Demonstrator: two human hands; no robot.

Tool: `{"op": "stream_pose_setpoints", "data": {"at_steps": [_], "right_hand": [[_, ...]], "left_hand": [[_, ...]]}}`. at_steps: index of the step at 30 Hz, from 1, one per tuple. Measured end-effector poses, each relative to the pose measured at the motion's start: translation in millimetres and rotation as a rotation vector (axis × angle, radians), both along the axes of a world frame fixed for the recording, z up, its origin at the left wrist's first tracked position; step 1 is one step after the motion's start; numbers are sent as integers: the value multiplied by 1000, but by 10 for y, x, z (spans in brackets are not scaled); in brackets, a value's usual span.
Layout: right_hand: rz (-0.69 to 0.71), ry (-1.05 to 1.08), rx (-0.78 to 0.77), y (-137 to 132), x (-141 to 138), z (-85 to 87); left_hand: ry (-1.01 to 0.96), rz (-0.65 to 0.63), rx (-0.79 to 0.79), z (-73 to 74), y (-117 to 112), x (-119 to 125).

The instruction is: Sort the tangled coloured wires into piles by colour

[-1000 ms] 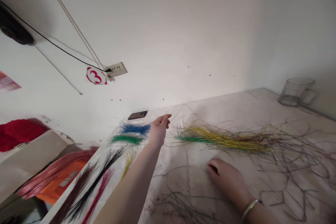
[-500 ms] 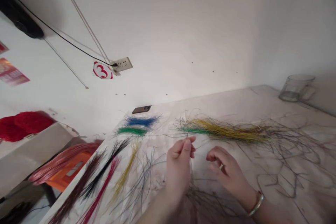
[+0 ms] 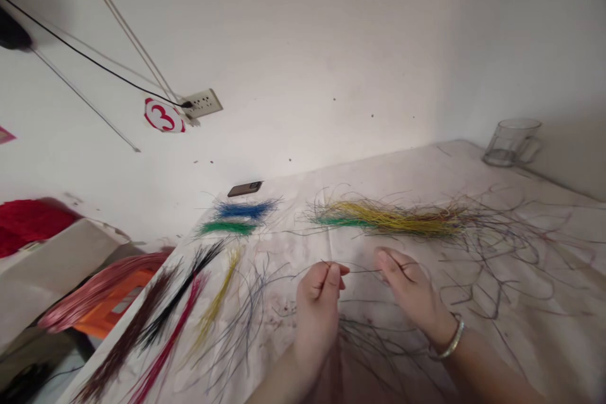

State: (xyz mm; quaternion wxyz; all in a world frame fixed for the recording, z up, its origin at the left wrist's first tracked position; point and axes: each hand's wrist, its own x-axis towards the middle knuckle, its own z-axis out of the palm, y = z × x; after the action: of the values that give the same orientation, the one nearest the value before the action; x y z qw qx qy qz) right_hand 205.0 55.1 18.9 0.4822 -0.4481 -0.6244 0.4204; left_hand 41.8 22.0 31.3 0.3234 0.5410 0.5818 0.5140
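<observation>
My left hand [image 3: 319, 293] is closed in a pinch on one end of a thin dark wire strand [image 3: 364, 271]. My right hand [image 3: 407, 284], with a metal bangle at the wrist, pinches the same strand a little to the right. Both hands hover just above the white cloth-covered table [image 3: 473, 164]. Just beyond them lies a mixed pile of yellow, green and dark wires [image 3: 392, 218]. Sorted bunches lie to the left: blue [image 3: 243, 208], green [image 3: 227, 227], yellow [image 3: 218, 303], black [image 3: 184, 297], red [image 3: 163, 353] and dark brown [image 3: 123, 347].
A dark phone [image 3: 245, 189] lies by the wall behind the blue bunch. A glass mug [image 3: 511, 142] stands at the far right. Loose dark wires sprawl over the table's right side. Left of the table are pink wire coils on an orange stool [image 3: 99, 309] and a box with red material [image 3: 28, 221].
My left hand came back from beside the blue bunch to the middle of the table. My right hand lifted off the cloth, and both now pinch one thin strand between them.
</observation>
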Motion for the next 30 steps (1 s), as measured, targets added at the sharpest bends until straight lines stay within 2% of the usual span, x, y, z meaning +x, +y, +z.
{"op": "stream_pose_setpoints", "data": {"at_steps": [5, 10, 12, 16, 19, 23, 27, 30], "right_hand": [[-36, 118, -66, 68, 68, -94], [66, 204, -73, 94, 49, -102], [93, 207, -98, 97, 53, -92], [95, 74, -149, 126, 98, -83], [96, -85, -169, 170, 110, -96], [113, -169, -162, 194, 49, -127], [193, -161, -177, 130, -51, -124], [257, -125, -202, 63, -117, -118]], "left_hand": [[-269, 116, -33, -77, 97, -336], [-452, 216, -68, -91, 140, -637], [-493, 218, -106, -111, 144, -775], [-464, 161, -226, -172, 152, -1084], [-405, 183, -242, -177, 159, -1200], [-325, 176, -187, -122, 166, -1038], [-309, -9, -127, -109, 146, -693], [-211, -133, -126, -159, 110, -498]]}}
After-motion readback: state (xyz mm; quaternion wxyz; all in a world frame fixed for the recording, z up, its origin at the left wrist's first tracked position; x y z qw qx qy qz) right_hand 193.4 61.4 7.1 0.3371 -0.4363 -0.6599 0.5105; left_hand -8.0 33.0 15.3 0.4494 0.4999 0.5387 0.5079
